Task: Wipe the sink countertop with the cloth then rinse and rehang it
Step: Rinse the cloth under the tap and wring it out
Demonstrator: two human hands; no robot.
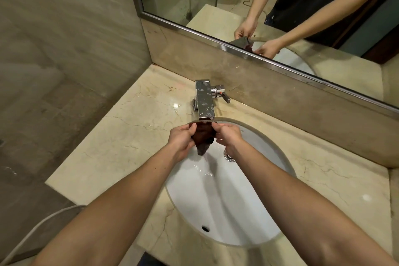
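A dark brown wet cloth (202, 136) hangs bunched just under the spout of the chrome faucet (204, 99), over the white oval sink (226, 198). My left hand (182, 139) grips the cloth's left side and my right hand (228, 137) grips its right side, both hands touching it above the basin. Water runs off the cloth's lower tip down into the bowl toward the drain (228, 155), which my right wrist partly covers. The beige marble countertop (121, 136) around the sink looks wet and shiny near the faucet.
A mirror (269, 6) with a metal frame runs along the back wall above a marble splashback. The faucet's lever handle (224, 96) sticks out to the right. A tiled wall stands at the left, and a white cable (43, 224) hangs beside the counter's left edge.
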